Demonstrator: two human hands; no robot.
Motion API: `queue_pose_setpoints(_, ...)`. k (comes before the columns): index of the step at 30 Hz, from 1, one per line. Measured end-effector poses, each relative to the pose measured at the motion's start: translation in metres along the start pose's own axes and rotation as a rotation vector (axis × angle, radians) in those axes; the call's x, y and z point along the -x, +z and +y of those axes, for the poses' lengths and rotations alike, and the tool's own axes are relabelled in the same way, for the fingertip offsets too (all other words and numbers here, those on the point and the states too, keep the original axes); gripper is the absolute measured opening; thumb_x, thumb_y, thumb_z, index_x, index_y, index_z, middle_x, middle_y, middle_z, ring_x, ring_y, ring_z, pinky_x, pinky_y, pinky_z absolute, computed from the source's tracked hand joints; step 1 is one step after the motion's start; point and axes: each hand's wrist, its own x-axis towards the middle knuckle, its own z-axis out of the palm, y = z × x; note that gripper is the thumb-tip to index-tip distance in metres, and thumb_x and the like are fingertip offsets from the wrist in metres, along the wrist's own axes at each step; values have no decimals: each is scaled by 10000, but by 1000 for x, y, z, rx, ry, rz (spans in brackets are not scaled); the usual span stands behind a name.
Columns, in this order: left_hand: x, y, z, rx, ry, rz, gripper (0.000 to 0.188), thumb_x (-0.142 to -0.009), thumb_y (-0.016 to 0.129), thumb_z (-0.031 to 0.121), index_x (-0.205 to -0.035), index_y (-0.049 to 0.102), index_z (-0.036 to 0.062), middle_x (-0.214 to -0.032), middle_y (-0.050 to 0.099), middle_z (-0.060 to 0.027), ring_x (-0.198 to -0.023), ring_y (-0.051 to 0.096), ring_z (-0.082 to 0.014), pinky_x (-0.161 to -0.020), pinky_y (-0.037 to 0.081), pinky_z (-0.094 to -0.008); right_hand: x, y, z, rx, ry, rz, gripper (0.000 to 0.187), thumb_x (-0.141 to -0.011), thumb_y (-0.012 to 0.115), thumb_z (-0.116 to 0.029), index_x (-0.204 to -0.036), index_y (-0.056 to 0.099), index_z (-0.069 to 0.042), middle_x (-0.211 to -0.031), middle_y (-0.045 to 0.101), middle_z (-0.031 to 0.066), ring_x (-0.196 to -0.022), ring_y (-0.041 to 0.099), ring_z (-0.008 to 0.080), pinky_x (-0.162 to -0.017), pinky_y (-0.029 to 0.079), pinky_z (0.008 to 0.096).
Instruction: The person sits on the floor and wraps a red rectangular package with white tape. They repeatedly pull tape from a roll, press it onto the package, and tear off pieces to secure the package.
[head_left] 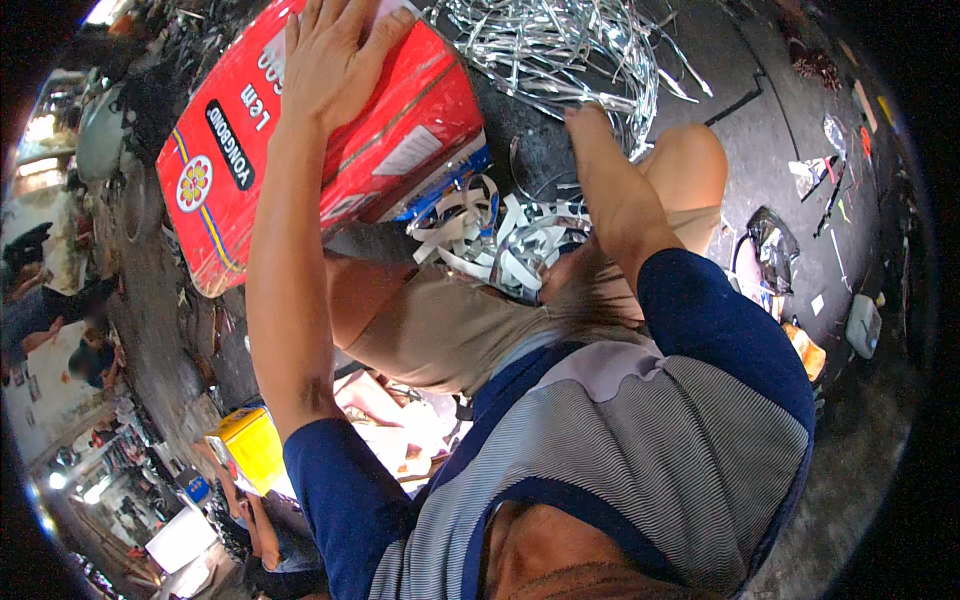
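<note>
My left hand (335,70) lies flat with its fingers spread on the top side of a large red tin-like container (400,130). The container has dents, a flower emblem and a blue and yellow stripe, and it stands tilted by my left knee. My right hand (590,122) is beside a heap of thin shiny silver strips (560,50) on the dark floor. Its fingers are mostly hidden, so whether it holds a strip I cannot make out. Curled white and silver strips (515,240) lie between my legs, next to a blue part under the red container.
At the right, a crumpled black plastic bag (772,245) and scattered scraps lie on the floor. A pale bottle-like object (862,325) is farther right. To the left is a yellow box (250,450). Other people sit at the left edge, near a white panel (182,540).
</note>
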Motion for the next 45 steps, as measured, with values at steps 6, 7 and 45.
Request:
queue_pose_setpoints(6,-2,5,2,111,77,75,619,-988,556,380,-1551,393,182,-1612,316,-196,-1488,297,-373,-1204,261,-446,81,77,-66,-50,-314,-502,479,-882,591,-432,-1168,693,-61,-1195,686,205,-1150,638,352,-984,511,456)
queue_pose_setpoints(7,-4,8,8,159,83,82,616,-982,572,380,-1540,411,176,-1603,332,-197,-1480,311,-377,-1196,276,-447,97,91,-56,0,-327,-571,498,-875,599,-445,-1179,691,-62,-1209,682,208,-1174,630,353,-998,505,454)
queue_pose_setpoints(45,181,-122,-6,935,-758,54,228,-869,693,143,-1070,726,39,-805,662,58,-576,467,3,-498,313,-174,83,-372,-228,-485,-1043,-853,256,-860,765,-267,-904,701,-23,-706,607,-32,-629,523,37,-558,391,219)
